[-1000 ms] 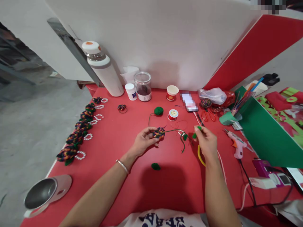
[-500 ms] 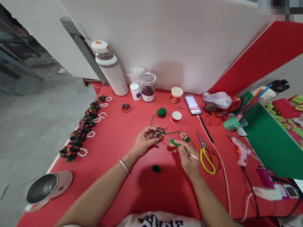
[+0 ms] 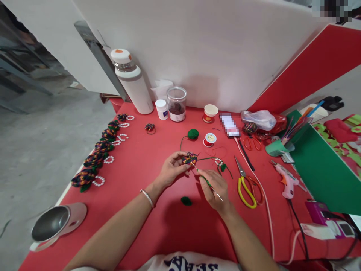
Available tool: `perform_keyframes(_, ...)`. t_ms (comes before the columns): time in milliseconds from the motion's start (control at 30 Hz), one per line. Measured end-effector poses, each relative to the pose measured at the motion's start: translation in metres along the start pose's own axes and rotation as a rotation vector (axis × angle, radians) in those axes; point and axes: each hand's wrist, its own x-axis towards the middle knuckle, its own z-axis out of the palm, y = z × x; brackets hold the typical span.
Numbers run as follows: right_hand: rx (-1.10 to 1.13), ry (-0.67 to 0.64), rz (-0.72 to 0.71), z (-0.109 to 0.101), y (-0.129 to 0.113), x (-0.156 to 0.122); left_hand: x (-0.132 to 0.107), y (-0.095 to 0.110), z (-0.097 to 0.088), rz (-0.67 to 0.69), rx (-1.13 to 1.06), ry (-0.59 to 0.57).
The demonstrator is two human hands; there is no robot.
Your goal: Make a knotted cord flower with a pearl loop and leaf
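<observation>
Red desk (image 3: 135,214), backed on the far side by a white panel (image 3: 175,49), with grey floor (image 3: 39,150) past its left edge. From my remote station I record two bare hands at work near the middle. On the left hand (image 3: 175,166), I find the grip clamped on a multicoloured yarn piece (image 3: 188,159). On the right hand (image 3: 216,186), the grip is closed around the hook (image 3: 208,182), at its green handle. The hook's tip is at the yarn piece; I cannot tell whether it passes through a stitch. One green strand (image 3: 207,159) runs right from the yarn piece towards a bead loop (image 3: 216,160).

Near the hands I note a green leaf (image 3: 186,201), lying flat; on the far side, a green ball (image 3: 193,134) and a spool (image 3: 210,139). Right of the right hand lie the scissors (image 3: 243,174), points to the far side, and further right a glue gun (image 3: 287,184). Along the left edge I count six finished-looking flowers (image 3: 94,159) in a row, bead loops beside them. One mug (image 3: 76,216) occupies the near left corner, tilted in my view.
</observation>
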Motion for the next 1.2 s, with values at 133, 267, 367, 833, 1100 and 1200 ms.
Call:
perform_keyframes(133, -0.068, -0.014, -0.108, 0.005, 0.005, -0.003, -0.001, 0.001, 0.001, -0.013, -0.021, -0.005)
perform_keyframes(267, -0.115, -0.049, -0.142, 0.009, 0.007, -0.006, -0.001, 0.001, 0.002, -0.007, -0.055, 0.007)
perform_keyframes(367, -0.142, -0.066, -0.17, 0.01, 0.008, -0.007, -0.002, 0.001, 0.002, -0.019, -0.073, -0.004)
perform_keyframes(833, -0.204, -0.059, -0.21, 0.014, 0.012, -0.006, -0.004, 0.007, 0.0, -0.094, -0.11, -0.046)
perform_keyframes(1100, -0.169, -0.082, -0.213, 0.014, 0.013, -0.007, -0.004, 0.01, 0.001, 0.003, -0.051, -0.056)
perform_keyframes(1200, -0.17, -0.083, -0.213, 0.012, 0.013, -0.006, -0.004, 0.005, 0.001, 0.02, -0.035, -0.059)
